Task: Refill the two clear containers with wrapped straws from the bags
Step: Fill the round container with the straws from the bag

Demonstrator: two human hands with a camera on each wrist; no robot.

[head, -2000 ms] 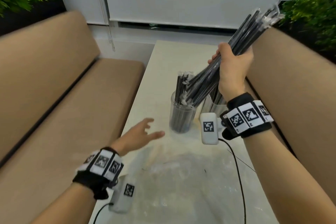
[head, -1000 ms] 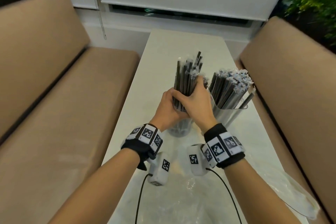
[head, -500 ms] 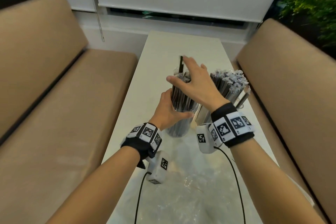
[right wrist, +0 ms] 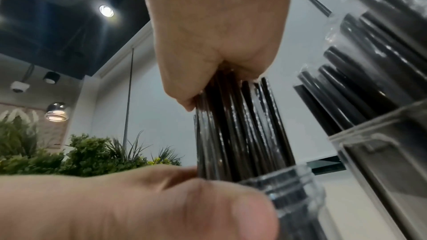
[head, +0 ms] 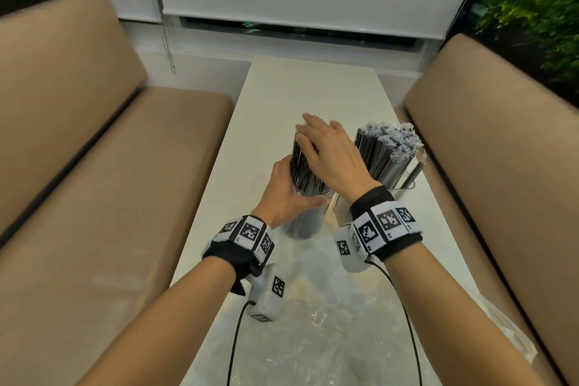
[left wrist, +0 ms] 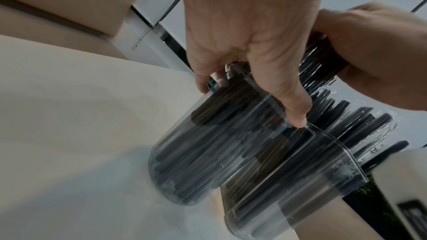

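Nearest to the person, an empty clear bag (head: 313, 332) lies flat on the pale worktop (head: 310, 88). Just behind it stands the round clear container (head: 302, 222), full of black wrapped straws (head: 302, 166) that stand almost upright, with their long axis pointing up out of the rim.

The left hand (head: 283, 194) grips this container at its rim; in the left wrist view its fingers (left wrist: 291, 105) are curled around the clear wall, so it keeps the container steady from the left side.

The right hand (head: 332, 153) is directly above the straws. Its fingers are straight and relaxed, and the palm lies on the straw tips; it grasps nothing. So the straws lie straight below this hand, and I judge that the coming move is a press downward along their length, to seat them evenly.

Just to the right stands the second container (head: 404, 188), also full, with its wrapped tips bunched and leaning a little.
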